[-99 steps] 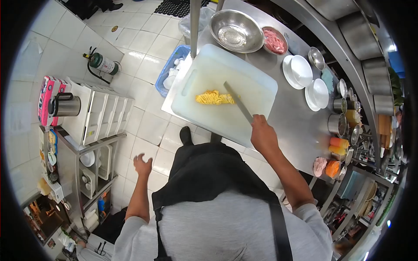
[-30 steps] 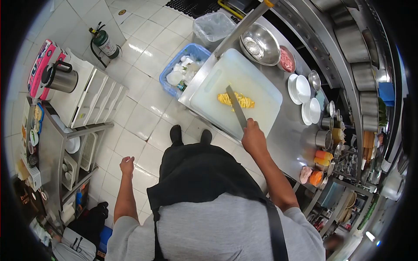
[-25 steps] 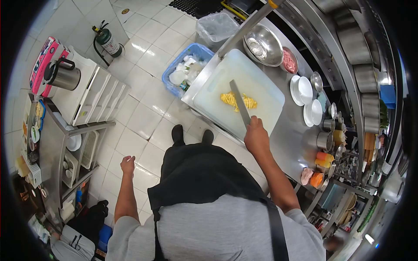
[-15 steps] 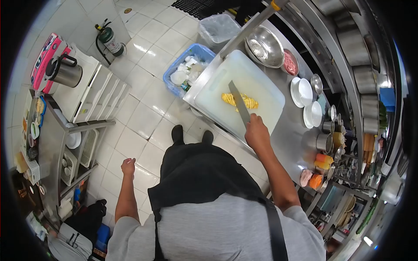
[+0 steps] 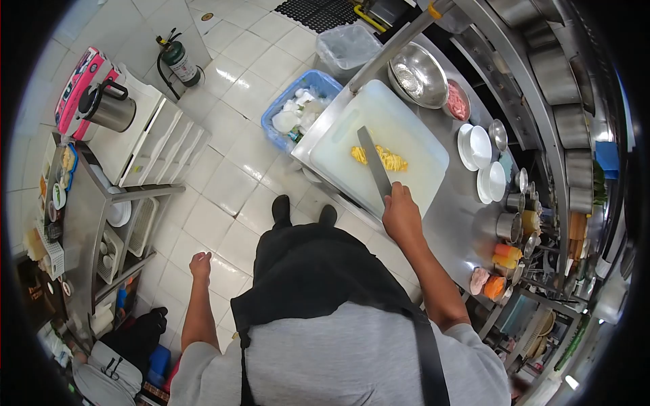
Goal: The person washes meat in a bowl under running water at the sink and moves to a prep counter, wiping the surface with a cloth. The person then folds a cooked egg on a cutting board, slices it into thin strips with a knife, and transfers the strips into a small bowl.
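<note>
My right hand (image 5: 401, 213) is closed round the handle of a long, broad-bladed kitchen knife (image 5: 374, 162). The blade crosses the view of a pile of yellow shredded strips (image 5: 391, 160), perhaps cut omelette; whether it touches them I cannot tell. Under the strips is a whitish cutting board (image 5: 424, 152), set at the end of a steel counter (image 5: 460, 230). Away from the counter, my left hand (image 5: 201, 264) hangs over the floor with its fingers curled in, and nothing shows in it.
Left of the board stand a blue bin (image 5: 271, 111) with refuse and a clear-lined bin (image 5: 349, 47). Steel bowls (image 5: 420, 74), pink meat (image 5: 458, 101) and white bowls (image 5: 479, 147) line the counter. A steel shelf unit (image 5: 78, 237) and another person (image 5: 108, 379) are at left.
The whole view has shifted slightly right. My right hand and the knife sit a little lower and nearer me against the board. My left hand stays curled in the air.
</note>
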`<move>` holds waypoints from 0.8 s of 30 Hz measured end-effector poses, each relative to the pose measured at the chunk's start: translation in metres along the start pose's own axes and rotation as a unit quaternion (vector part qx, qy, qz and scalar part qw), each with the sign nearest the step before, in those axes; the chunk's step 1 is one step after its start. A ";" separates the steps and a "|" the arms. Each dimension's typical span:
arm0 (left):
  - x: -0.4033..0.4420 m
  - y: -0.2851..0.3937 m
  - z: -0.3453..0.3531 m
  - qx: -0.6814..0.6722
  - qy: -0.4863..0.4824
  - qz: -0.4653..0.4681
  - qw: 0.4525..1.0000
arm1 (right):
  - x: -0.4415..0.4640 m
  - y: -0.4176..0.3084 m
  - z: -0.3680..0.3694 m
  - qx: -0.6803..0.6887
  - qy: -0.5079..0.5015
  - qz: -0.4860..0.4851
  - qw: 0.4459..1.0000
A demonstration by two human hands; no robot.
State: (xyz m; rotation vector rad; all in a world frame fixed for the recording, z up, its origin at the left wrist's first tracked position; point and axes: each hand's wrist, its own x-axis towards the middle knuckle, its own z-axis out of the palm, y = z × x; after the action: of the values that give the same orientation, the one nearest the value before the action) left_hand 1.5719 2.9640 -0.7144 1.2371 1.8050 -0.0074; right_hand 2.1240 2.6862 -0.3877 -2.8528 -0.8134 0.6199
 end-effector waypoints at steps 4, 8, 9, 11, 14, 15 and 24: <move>0.000 0.007 -0.004 0.011 0.004 0.003 1.000 | 0.000 0.002 -0.005 -0.018 -0.026 -0.004 0.999; -0.004 0.016 -0.005 0.017 0.012 0.013 1.000 | -0.004 0.002 0.008 0.012 0.029 -0.032 0.999; 0.000 0.015 -0.003 0.022 0.002 0.011 1.000 | -0.004 0.004 0.011 0.006 0.010 -0.026 1.000; 0.007 0.015 0.001 0.031 -0.018 0.007 0.999 | -0.002 0.006 0.011 -0.005 -0.029 -0.016 0.999; -0.016 0.032 0.003 0.000 -0.002 0.021 1.000 | -0.008 0.004 0.003 0.030 -0.001 -0.019 0.999; -0.018 0.035 0.004 -0.001 -0.002 0.025 1.000 | -0.009 0.006 0.002 0.042 0.011 -0.015 0.999; -0.067 0.122 0.039 -0.045 -0.121 0.105 0.986 | -0.018 0.075 -0.019 0.106 0.100 -0.018 0.989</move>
State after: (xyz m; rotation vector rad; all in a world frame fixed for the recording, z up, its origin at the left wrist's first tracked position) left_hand 1.6935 2.9569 -0.6356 1.2965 1.4464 0.0413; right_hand 2.1536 2.6132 -0.3797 -2.6482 -0.7182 0.3812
